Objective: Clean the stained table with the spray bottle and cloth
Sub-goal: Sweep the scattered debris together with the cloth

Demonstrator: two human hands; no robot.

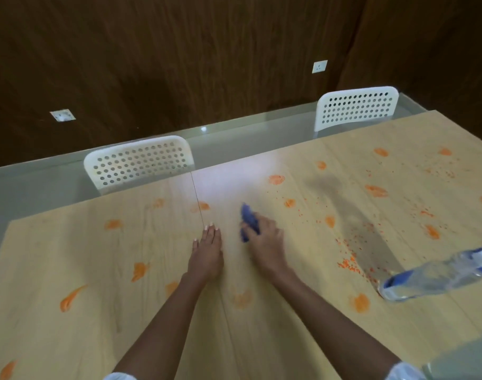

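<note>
1. The left hand (208, 252) lay flat on the wooden table (69, 259) near the centre of the frame, fingers straight and together, holding nothing.
2. The right hand (264, 242) sat just beside it to the right, its fingers curled round a bunched blue cloth (249, 220) that stuck out past the fingertips and pressed against the tabletop.
3. The spray bottle (437, 272), clear with blue parts, lay tilted at the right edge of the frame, well apart from both hands; its image was blurred.
4. Orange stains (275, 179) were smeared in patches across the table, with a long streak at the lower left and fine orange specks scattered right of centre, near the bottle.
5. Two white perforated chairs (138, 163) stood at the table's far side, one upper left of centre, the other at the upper right.
6. A dark wood-panelled wall (179, 64) filled the top of the frame, with white sockets (319, 66) on it.
</note>
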